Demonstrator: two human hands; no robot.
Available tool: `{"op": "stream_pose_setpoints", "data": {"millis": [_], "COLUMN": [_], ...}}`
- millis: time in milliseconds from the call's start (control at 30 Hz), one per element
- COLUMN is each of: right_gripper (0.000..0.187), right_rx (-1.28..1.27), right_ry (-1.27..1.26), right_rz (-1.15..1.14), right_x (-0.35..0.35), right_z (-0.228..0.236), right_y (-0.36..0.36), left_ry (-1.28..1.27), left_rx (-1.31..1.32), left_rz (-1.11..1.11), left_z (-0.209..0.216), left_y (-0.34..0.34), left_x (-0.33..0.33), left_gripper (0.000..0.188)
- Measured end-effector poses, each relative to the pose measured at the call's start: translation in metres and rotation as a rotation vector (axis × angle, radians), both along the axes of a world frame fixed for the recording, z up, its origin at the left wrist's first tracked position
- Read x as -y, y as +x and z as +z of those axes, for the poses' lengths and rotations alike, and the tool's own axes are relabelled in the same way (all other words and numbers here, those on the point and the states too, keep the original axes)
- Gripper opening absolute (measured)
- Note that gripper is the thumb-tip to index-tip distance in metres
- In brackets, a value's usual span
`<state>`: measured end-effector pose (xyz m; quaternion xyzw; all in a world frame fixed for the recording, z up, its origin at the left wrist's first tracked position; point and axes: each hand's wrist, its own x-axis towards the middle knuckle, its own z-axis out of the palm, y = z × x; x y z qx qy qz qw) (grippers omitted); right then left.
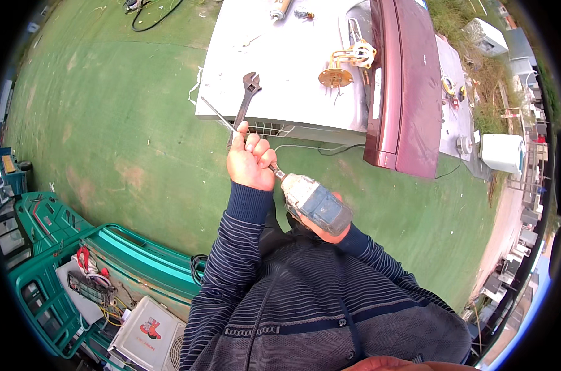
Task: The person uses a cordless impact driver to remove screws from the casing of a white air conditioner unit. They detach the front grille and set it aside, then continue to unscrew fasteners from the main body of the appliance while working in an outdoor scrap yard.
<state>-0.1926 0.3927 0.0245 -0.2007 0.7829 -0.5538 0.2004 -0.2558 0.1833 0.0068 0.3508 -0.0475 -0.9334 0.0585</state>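
Observation:
My left hand [250, 162] is closed, palm up, near the front edge of the white work surface [286, 93]. A thin metal rod [217, 113] sticks out from between its thumb and fingers, pointing up and left. Its curled fingers reach the front of a cordless drill [317, 201], though whether they grip the chuck is hard to see. Wrapped round the drill's handle is my right hand [330, 234], partly hidden under the tool. An adjustable wrench [249, 93] has its jaws over the work surface. Its handle runs down behind my left fingers, and I cannot tell whether they hold it.
Heating elements on a round brass flange [336, 77] lie at the right of the surface, beside a maroon panel [401, 86]. A tube [281, 8] lies at the far edge. A green three-wheeled vehicle [138, 253] with a loaded bed stands left; a white box [502, 153] stands right.

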Motion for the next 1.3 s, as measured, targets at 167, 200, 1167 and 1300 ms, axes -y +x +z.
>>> {"op": "stream_pose_setpoints", "data": {"millis": [167,200,1167,1300], "right_gripper": [0.045,0.045,0.055,0.056], "right_rx": [-0.029,-0.058,0.190,-0.251], "right_ry": [0.024,0.055,-0.395,-0.213], "right_rz": [-0.088,-0.086,-0.389,-0.384], "right_x": [0.007,0.009,0.018,0.003], "right_z": [0.002,0.002,-0.010,-0.004], "right_y": [0.000,0.000,0.005,-0.008], "left_ry": [-0.023,-0.049,0.166,0.092], "left_rx": [0.007,-0.008,-0.574,-0.630], "left_rz": [-0.091,-0.123,-0.425,-0.454], "left_z": [0.010,0.009,0.038,0.055], "left_y": [-0.030,-0.033,-0.058,-0.059], "left_x": [0.008,0.005,-0.042,-0.046], "left_gripper": [0.023,0.021,0.024,0.025]}}
